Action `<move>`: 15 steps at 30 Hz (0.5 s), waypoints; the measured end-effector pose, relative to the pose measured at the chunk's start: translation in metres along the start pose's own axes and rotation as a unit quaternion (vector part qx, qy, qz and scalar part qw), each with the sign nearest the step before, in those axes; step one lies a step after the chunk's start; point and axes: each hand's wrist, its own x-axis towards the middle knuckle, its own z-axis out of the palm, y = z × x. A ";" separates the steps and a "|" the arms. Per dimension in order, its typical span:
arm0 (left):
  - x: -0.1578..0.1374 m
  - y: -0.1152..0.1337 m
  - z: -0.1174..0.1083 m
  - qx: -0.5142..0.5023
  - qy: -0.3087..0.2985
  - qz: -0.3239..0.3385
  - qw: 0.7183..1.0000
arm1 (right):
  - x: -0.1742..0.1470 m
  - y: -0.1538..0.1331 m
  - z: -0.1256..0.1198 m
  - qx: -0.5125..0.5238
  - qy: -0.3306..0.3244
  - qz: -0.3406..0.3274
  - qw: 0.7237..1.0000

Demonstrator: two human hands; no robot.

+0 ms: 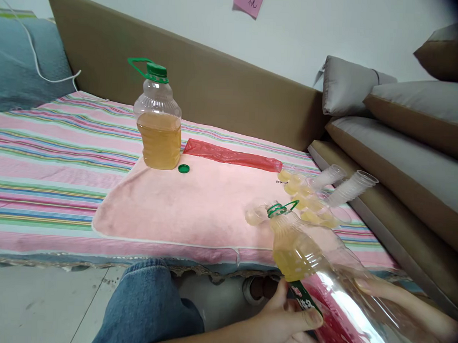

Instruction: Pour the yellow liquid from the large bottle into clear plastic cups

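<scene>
A large clear plastic bottle (299, 251) of yellowish liquid is tilted low, its open mouth pointing left. My left hand (289, 321) grips its underside by the green and red label. My right hand (401, 300) is wrapped around the far side near its base, partly seen through the plastic. Right by the bottle's mouth is a clear plastic cup (254, 216) with some yellowish liquid. Beyond the bottle stand several cups (310, 217) with yellowish liquid. A second bottle (160, 139), capped in green and partly full, stands upright at the back left. Beside it lies a green cap (184, 168).
A pink cloth (167, 209) covers part of the striped bedspread (44, 185). A folded red plastic bag (229, 155) lies along its back edge. Two stacks of clear cups (352, 188) lean at the right, near piled grey and brown cushions (414, 143). A brown headboard (217, 86) runs behind.
</scene>
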 end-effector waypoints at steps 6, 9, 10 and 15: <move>0.001 -0.002 0.000 -0.009 -0.009 0.015 1.000 | 0.000 0.000 0.000 0.023 -0.015 0.018 0.999; 0.001 -0.002 0.000 -0.003 -0.005 0.016 1.000 | -0.001 -0.003 0.003 0.007 -0.012 0.012 1.000; 0.001 -0.002 0.000 -0.001 -0.006 0.015 1.000 | -0.002 -0.003 0.004 -0.001 -0.014 0.008 1.000; 0.000 0.001 0.000 0.002 -0.002 0.005 1.000 | -0.002 -0.004 0.005 -0.016 -0.016 0.008 1.000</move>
